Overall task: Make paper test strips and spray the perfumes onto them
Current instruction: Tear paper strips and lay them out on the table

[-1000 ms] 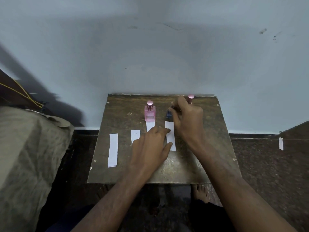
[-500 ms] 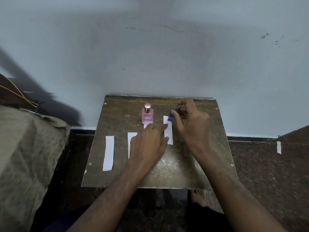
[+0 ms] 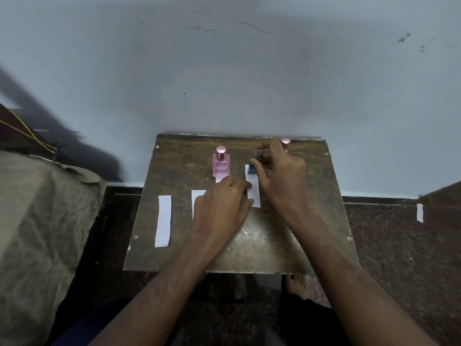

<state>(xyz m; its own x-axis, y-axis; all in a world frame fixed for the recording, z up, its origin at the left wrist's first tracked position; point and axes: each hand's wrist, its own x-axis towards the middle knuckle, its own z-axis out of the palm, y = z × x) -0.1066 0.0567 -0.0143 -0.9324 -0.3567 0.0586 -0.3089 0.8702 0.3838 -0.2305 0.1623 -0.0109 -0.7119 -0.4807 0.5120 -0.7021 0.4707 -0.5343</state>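
A small brown table [image 3: 287, 245] stands against the wall. My right hand [image 3: 279, 176] grips a blue perfume bottle [image 3: 253, 166], tilted over the top end of a white paper strip [image 3: 254, 193]. My left hand [image 3: 219, 208] lies flat on the table, fingers straight, its fingertips pressing that strip's left edge. It covers part of two other strips [image 3: 198, 196]. A further strip [image 3: 163, 221] lies free at the left. A pink perfume bottle [image 3: 221, 163] stands upright behind my left hand. A pink cap [image 3: 285, 141] of another bottle shows behind my right hand.
A cloth-covered bulk [image 3: 37, 233] sits left of the table. The wall rises directly behind the table. A loose paper strip [image 3: 419, 213] lies on the dark floor at the right. My bare foot [image 3: 295, 283] shows under the table's front edge.
The view has shifted slightly. My right hand has kept the blue bottle over the strip, and my left hand has stayed on the strips.
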